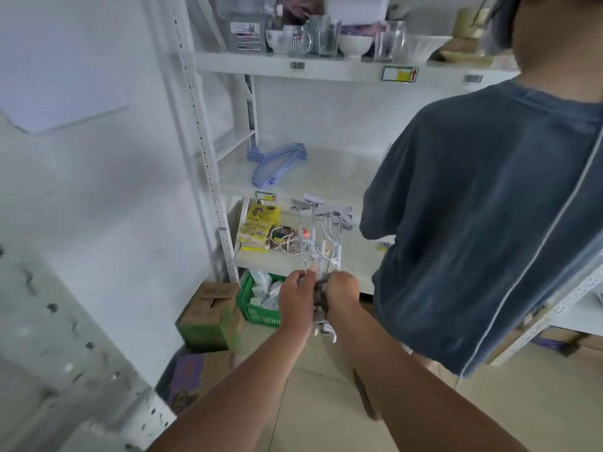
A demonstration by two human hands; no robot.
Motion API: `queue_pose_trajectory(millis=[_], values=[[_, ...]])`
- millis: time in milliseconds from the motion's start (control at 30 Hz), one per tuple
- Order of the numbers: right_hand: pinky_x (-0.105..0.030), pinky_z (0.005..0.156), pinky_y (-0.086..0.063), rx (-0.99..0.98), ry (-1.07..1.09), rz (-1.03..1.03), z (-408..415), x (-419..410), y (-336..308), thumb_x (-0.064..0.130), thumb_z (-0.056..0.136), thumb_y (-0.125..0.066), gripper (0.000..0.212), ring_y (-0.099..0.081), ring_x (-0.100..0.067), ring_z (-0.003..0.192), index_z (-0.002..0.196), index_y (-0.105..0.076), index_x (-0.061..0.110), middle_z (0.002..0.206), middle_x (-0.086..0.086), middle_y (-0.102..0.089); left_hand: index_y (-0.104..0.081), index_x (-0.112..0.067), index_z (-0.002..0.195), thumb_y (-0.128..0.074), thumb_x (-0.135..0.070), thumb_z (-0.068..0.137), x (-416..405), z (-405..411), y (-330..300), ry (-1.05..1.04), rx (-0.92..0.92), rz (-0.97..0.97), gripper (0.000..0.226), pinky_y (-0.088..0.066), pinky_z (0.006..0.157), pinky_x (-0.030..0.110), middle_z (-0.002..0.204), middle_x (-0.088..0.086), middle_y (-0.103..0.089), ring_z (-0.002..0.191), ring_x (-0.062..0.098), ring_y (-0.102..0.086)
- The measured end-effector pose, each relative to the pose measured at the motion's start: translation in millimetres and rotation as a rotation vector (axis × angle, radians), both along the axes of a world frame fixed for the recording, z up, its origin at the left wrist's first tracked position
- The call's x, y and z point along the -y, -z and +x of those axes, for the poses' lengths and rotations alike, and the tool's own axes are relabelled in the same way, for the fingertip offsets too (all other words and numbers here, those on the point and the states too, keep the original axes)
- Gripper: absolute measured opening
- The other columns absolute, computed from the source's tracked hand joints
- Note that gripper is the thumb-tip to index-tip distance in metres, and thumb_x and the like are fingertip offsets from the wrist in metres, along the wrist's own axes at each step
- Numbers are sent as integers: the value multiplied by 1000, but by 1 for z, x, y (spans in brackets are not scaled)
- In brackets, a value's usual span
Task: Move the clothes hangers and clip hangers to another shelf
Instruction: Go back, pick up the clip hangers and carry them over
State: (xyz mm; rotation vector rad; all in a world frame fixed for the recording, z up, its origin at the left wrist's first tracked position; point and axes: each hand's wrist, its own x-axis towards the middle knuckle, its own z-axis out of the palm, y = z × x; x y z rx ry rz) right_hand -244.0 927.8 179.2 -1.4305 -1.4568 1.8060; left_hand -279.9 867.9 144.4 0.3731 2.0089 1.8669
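**Both hands grip a bundle of clip hangers before the shelves**

The left hand (295, 296) and right hand (342, 293) meet, both clenched around a bunch of clip hangers (321, 243) whose clips point up and away. Beyond them, blue clothes hangers (277, 163) lie stacked near the left edge of the middle shelf (342, 171). Another person in a dark shirt (483, 223) stands to the right.
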Motion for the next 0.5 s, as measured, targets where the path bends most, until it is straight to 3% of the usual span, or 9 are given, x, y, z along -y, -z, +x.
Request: queue_pose_trajectory(millis=[100, 233, 400, 500], values=[[-47, 73, -58, 86, 18, 8, -23, -37, 1, 9, 95, -38, 29, -67, -36, 77, 88, -65, -1, 80, -16, -67, -63, -13, 79, -56, -36, 94, -34, -20, 3, -14, 15, 4, 27, -42, 57, 31, 63, 0, -58, 59, 17, -53], [-28, 51, -44, 25, -32, -14, -51, -77, 1, 12, 101, -37, 22, -55, -16, 59, 96, -57, 5, 72, -4, -56, -62, -18, 74, -56, -51, 87, -72, -49, 3, -48, -16, -13, 36, -46, 60, 39, 60, -3, -58, 59, 18, -55], [-27, 48, -36, 68, 19, -11, -103, -113, 8, 9, 97, -40, 30, -54, -24, 56, 102, -67, -4, 74, -13, -59, -61, -25, 73, -54, -62, 80, -105, -94, 2, -70, -9, -38, 38, -51, 59, 46, 59, -8, -55, 60, 20, -54], [-27, 44, -32, 69, 5, 35, -134, -133, 9, 9, 100, -36, 32, -53, -25, 60, 103, -65, -5, 84, -16, -60, -61, -29, 70, -53, -66, 77, -125, -127, 4, -75, -62, -61, 38, -50, 67, 46, 64, -7, -58, 65, 20, -56]])
